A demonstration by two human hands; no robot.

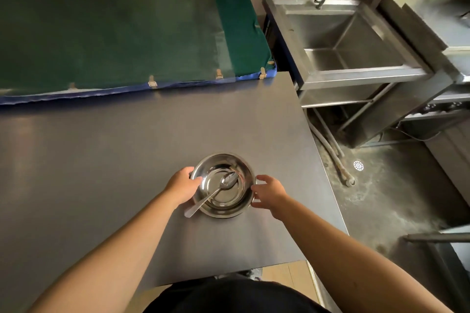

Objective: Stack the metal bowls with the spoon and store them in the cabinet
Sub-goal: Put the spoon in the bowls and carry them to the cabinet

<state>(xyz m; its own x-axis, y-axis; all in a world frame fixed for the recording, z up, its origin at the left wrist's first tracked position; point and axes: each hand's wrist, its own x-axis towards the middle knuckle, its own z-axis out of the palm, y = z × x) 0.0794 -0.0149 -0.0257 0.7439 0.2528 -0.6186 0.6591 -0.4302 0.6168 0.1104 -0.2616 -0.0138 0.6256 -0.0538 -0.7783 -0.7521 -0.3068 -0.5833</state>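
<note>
Shiny metal bowls (pixel 223 162) sit nested on the grey table (pixel 101 160), near its right side. A metal spoon (pixel 213 193) lies inside the top bowl, its handle sticking out over the near-left rim. My left hand (pixel 181 184) grips the stack's left rim, thumb over the edge. My right hand (pixel 269 193) is at the right rim with fingers spread, touching or almost touching it. How many bowls are nested is hard to tell.
A green mat with a blue edge (pixel 114 33) covers the surface behind the table. To the right stands a steel sink (pixel 351 40) with a tap, and below it a wet floor with hoses and a drain (pixel 358 165). No cabinet shows.
</note>
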